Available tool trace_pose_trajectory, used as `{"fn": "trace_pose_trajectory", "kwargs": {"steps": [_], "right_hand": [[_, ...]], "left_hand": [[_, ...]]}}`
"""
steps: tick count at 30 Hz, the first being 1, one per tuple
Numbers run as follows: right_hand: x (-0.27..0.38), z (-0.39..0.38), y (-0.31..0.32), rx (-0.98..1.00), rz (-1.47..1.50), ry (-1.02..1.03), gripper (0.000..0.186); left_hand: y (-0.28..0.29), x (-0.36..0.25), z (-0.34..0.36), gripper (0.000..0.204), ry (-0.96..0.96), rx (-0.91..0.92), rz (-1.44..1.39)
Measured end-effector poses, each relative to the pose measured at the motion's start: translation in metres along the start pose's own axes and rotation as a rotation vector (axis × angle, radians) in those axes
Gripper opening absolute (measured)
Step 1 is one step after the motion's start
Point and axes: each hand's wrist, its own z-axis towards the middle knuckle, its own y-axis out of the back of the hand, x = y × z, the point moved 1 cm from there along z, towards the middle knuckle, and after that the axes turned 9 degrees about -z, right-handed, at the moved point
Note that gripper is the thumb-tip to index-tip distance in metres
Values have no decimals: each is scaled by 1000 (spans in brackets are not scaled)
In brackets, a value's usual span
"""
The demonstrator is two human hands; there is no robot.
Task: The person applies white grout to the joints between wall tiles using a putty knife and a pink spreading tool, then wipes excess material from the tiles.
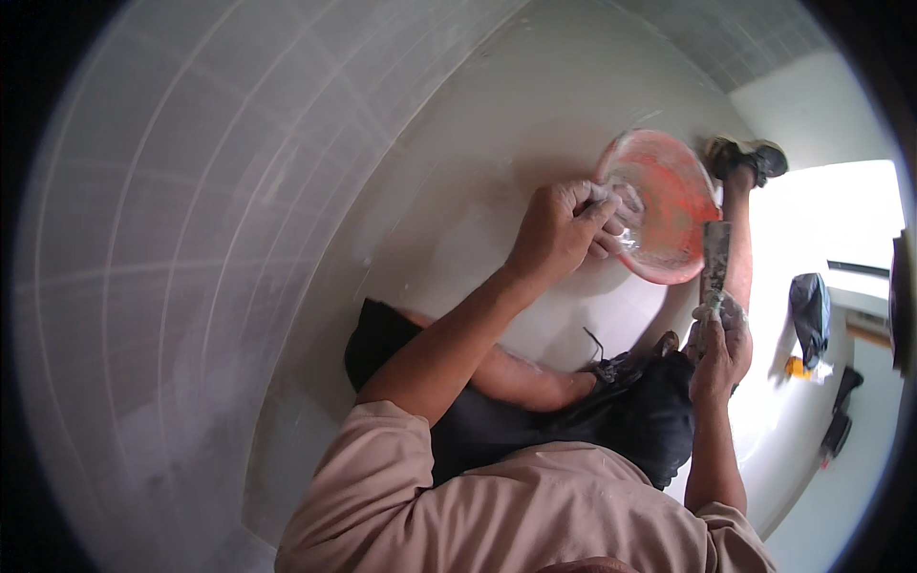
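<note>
My left hand (573, 229) is closed, its fingers pinched together and coated with whitish paste. Something pale shows at its fingertips, but I cannot make out what it is. That hand is in front of the left rim of a red plastic basin (673, 205), whose inside is smeared with grey-white residue. My right hand (721, 339) is wrapped round the handle of a putty knife (715, 253), also caked with pale material. The knife's flat blade points away from me, just right of the basin's near edge.
A grey tiled wall (191, 210) rises on the left beside the pale floor (458, 143). My bent legs in black shorts (564, 430) lie below my arms, one dark shoe (750, 159) beyond the basin. At right are a dark bag (810, 315) and black footwear (841, 415).
</note>
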Motion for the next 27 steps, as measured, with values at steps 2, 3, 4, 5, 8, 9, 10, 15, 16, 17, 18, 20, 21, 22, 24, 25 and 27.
{"fn": "trace_pose_trajectory", "kwargs": {"steps": [2, 3, 4, 5, 8, 9, 10, 15, 16, 17, 18, 20, 21, 22, 24, 25, 27], "right_hand": [[-6, 2, -14, 61, 51, 161, 28], [2, -3, -30, 83, 78, 211, 31], [10, -8, -43, 96, 96, 265, 33], [19, -12, -56, 108, 117, 321, 35], [39, -19, -90, 428, 165, 184, 35], [39, -20, -98, 537, 201, 166, 33], [41, -22, -107, 585, 157, 193, 32], [65, -49, -153, 729, -23, 326, 27], [71, -54, -158, 775, -69, 364, 25], [75, -54, -161, 819, -109, 406, 23], [82, -58, -164, 812, -166, 480, 19], [98, -74, -170, 840, -155, 622, 17], [101, -79, -173, 860, -148, 683, 17], [109, -92, -178, 896, -160, 706, 17], [124, -118, -187, 1007, -107, 647, 20], [130, -133, -194, 1026, -131, 671, 20], [138, -163, -211, 1074, -285, 666, 23]], "left_hand": [[12, -12, -18, 22, -7, -87, 80], [24, -22, -32, 23, -76, -218, 196], [36, -28, -46, 29, -141, -344, 303], [55, -25, -62, 31, -276, -433, 326], [95, -12, -131, 30, -445, -859, 416], [115, -4, -164, 28, -482, -950, 494], [136, 6, -202, 26, -414, -1056, 601], [229, 101, -438, 17, -403, -1586, 974], [235, 120, -495, 17, -205, -1752, 1149], [234, 134, -540, 18, 17, -1904, 1316], [233, 144, -569, 18, 41, -1955, 1315], [234, 166, -619, 22, 169, -2215, 911], [238, 177, -639, 22, 181, -2252, 886], [239, 190, -658, 25, 276, -2312, 905], [245, 214, -683, 28, 386, -2389, 880], [250, 220, -690, 31, 375, -2363, 950], [259, 228, -714, 35, 413, -2274, 1117]]}}
